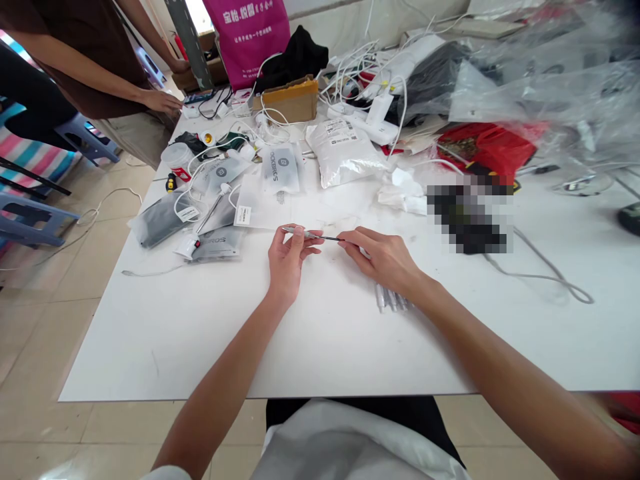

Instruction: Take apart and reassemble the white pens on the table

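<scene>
Reaching over the near edge of a white tabletop (175, 347), a person's two bare forearms angle inward. Several slender, clear-looking tubes (393, 300) lie on it, partly hidden by the right wrist. Just beyond, the left hand (286, 259) has its thumb and fingers closed around the pale barrel of a slim pen-like tool (311, 235), while the fingers of the right hand (385, 255) pinch the thin dark shaft running from it, so the tool lies nearly level between them. Farther back, a frosted pouch (281, 167) lies just beside a bulging white parcel (345, 152), with a red bag (505, 150) off to the right. Behind are a cardboard box (290, 100), a magenta bag (253, 40) and, at far left, a co-worker's hand (163, 101).
</scene>
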`<state>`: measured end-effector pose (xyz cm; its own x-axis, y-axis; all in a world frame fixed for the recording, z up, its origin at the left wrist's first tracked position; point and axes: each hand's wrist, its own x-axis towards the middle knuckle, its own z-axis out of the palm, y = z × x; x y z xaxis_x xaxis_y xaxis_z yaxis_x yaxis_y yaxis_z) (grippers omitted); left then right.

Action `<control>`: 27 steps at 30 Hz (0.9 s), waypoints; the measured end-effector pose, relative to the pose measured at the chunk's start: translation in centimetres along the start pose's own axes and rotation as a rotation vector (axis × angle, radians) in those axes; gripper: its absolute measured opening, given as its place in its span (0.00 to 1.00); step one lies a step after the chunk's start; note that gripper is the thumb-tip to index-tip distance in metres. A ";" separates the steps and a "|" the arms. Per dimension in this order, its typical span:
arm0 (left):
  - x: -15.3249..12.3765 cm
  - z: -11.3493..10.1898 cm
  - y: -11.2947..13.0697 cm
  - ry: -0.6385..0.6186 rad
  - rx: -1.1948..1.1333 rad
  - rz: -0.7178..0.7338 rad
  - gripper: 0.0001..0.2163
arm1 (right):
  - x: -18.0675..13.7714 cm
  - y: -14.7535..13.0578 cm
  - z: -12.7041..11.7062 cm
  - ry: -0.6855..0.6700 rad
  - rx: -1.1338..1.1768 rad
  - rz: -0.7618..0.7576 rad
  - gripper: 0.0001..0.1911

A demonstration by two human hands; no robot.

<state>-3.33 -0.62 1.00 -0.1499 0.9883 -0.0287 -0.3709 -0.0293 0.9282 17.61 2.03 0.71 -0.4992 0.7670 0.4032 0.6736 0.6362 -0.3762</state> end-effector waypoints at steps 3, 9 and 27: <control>0.4 -0.3 0.0 0.042 -0.049 -0.007 0.19 | 0.1 0.2 -0.2 0.018 0.000 0.013 0.17; 0.4 -0.4 -0.1 0.047 -0.066 -0.026 0.20 | 0.2 0.3 -0.3 0.036 -0.003 0.011 0.17; 0.1 0.0 0.0 0.008 -0.056 -0.034 0.19 | 0.1 0.2 0.0 0.016 -0.025 0.017 0.17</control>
<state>-3.29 -0.54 1.00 -0.1436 0.9876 -0.0628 -0.4268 -0.0045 0.9043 17.74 2.20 0.67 -0.4789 0.7761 0.4102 0.6954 0.6206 -0.3622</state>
